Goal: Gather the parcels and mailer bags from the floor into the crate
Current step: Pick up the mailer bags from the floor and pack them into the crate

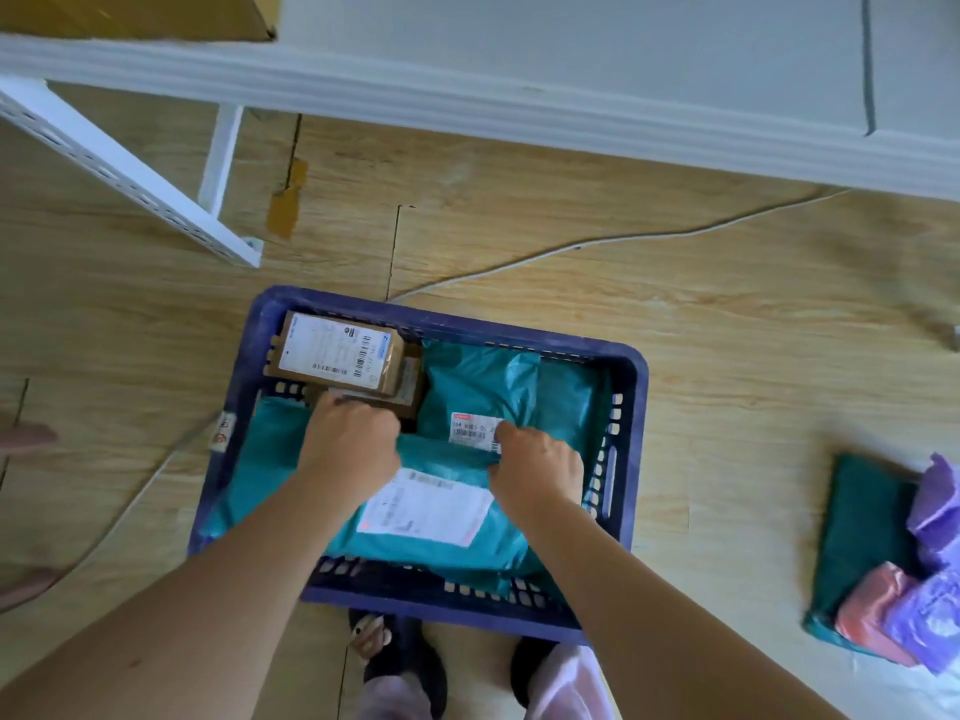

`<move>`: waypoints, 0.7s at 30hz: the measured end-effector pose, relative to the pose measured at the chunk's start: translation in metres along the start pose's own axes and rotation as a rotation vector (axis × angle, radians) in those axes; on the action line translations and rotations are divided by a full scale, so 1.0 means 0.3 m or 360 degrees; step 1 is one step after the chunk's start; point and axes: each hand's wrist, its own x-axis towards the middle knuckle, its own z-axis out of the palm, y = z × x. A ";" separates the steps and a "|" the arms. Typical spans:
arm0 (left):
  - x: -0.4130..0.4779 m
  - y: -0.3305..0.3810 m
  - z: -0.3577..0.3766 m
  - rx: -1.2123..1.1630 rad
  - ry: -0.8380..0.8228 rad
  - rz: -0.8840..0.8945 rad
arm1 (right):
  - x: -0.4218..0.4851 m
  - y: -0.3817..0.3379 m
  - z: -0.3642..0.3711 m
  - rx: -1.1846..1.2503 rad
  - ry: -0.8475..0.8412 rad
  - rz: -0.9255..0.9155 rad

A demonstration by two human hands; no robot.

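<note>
Teal mailer bag [415,454] lies label-up across the near half of the crate [636,387]. Both your hands are clamped on its far edge, the left hand [353,444] just beside the cardboard parcel [337,353] and the right hand [540,467] against the second teal mailer [498,381]. From its creases it looks soft, light and slick, so expect it to sag and slide; an edge grip like yours suits it better than the middle. The parcel in the far-left corner looks stiff and takes up room there. Well apart on the floor [727,330] to your right, a dark green mailer [862,527], purple bags [935,511] and a pink bag [872,605] overlap, waiting. A white cable [571,246] crosses the floor beyond the crate, and could snag.
</note>
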 end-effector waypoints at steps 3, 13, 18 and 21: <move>0.010 -0.084 0.040 0.0092 -0.0109 -0.0002 | 0.018 -0.008 0.037 -0.0016 -0.0257 0.0085; 0.070 -0.117 0.178 -0.0476 -0.0447 -0.0235 | 0.073 -0.070 0.137 0.0030 -0.0072 0.0322; 0.116 -0.008 0.169 -0.0323 -0.0060 0.0105 | 0.105 0.041 0.077 -0.0152 -0.0306 0.0586; 0.149 0.052 0.121 -0.0193 0.0134 0.0346 | 0.113 0.048 0.060 -0.0337 -0.0466 0.0415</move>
